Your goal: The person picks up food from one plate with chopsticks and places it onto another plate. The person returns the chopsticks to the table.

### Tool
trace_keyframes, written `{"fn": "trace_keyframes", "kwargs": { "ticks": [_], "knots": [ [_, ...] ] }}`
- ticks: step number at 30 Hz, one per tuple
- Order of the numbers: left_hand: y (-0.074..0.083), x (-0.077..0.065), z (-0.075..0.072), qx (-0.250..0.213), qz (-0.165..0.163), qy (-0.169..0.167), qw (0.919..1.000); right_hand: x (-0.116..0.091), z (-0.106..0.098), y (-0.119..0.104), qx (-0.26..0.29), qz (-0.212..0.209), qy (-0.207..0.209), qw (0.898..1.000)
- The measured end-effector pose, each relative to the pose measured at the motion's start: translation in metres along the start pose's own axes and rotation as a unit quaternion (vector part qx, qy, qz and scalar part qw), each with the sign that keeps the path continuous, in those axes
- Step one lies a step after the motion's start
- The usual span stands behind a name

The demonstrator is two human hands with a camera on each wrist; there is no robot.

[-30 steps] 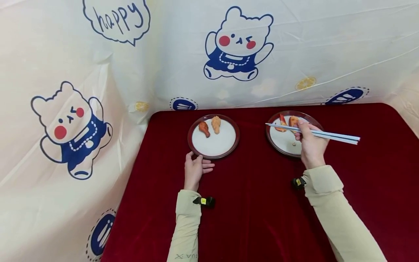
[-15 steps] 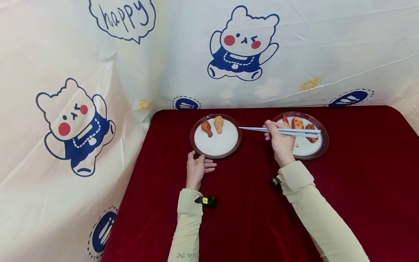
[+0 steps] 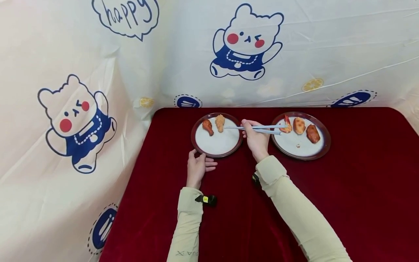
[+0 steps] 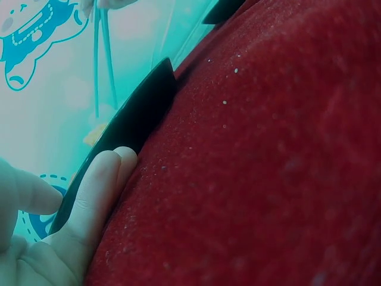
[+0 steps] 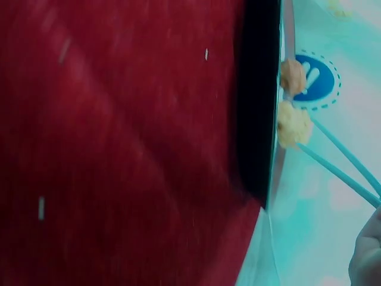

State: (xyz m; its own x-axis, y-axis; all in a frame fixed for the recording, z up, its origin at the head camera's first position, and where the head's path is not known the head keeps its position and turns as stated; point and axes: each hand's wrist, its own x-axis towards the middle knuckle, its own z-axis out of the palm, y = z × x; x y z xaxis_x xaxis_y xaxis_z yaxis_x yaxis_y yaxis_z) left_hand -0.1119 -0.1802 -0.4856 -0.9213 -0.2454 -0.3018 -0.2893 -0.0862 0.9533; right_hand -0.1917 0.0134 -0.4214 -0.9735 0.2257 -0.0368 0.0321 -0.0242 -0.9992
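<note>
right hand [image 3: 256,140] sat between the two plates, fingers curled round a pair of chopsticks [image 3: 252,128], gripping them near the middle. chopstick tips pointed left over the left plate [image 3: 216,145], ending just beside the pale nugget [image 3: 220,123]; cannot tell if the tips touched it in the head view. in the right wrist view the chopsticks [image 5: 342,167] ran up to the nugget [image 5: 293,124], tips at or against it, nothing clamped between them that could be seen. a darker drumstick [image 3: 207,127] lay just left of the nugget on the same plate. the back ends of the chopsticks reached over the rim of the right plate [image 3: 301,154], near the shrimp [image 3: 286,124].

left hand [image 3: 197,168] rested on the red cloth [image 3: 360,174] at the near rim of the left plate, fingers mostly straight, loose, holding nothing. in the left wrist view fingertips [image 4: 113,164] touched the dark rim of the plate [image 4: 140,119].

right plate also held two more fried pieces [image 3: 306,129] and a small crumb. bear-print sheet [image 3: 82,72] hung behind and to the left.
</note>
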Motion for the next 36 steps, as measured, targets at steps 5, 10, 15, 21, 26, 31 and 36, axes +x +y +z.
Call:
{"fn": "trace_keyframes", "kwargs": {
  "ticks": [5,10,15,21,26,31,36],
  "knots": [
    [0.004,-0.001,-0.002,-0.006,-0.012,-0.009,0.9999,0.001,0.012,0.003,0.004,-0.015,0.003,1.0],
    [0.02,-0.013,-0.001,0.002,-0.009,-0.014,0.9999,0.002,0.019,0.004,0.016,-0.006,0.011,1.0],
    [0.026,-0.019,0.001,0.003,0.001,-0.017,0.9999,0.002,0.025,0.005,0.012,0.008,0.017,1.0],
    [0.015,-0.009,-0.001,-0.007,-0.005,-0.016,0.9998,0.003,0.032,0.007,0.014,0.01,0.026,1.0],
    [0.002,0.001,-0.002,-0.012,-0.002,-0.007,0.9999,0.003,0.037,0.009,0.003,0.01,0.023,1.0],
    [-0.001,0.001,-0.001,-0.005,0.003,0.002,1.0,0.003,0.04,0.01,-0.019,0.012,0.013,1.0],
    [-0.001,0.001,0.0,-0.001,0.007,0.007,0.9999,0.003,0.041,0.012,-0.053,-0.001,0.008,0.999]
  ]
}}
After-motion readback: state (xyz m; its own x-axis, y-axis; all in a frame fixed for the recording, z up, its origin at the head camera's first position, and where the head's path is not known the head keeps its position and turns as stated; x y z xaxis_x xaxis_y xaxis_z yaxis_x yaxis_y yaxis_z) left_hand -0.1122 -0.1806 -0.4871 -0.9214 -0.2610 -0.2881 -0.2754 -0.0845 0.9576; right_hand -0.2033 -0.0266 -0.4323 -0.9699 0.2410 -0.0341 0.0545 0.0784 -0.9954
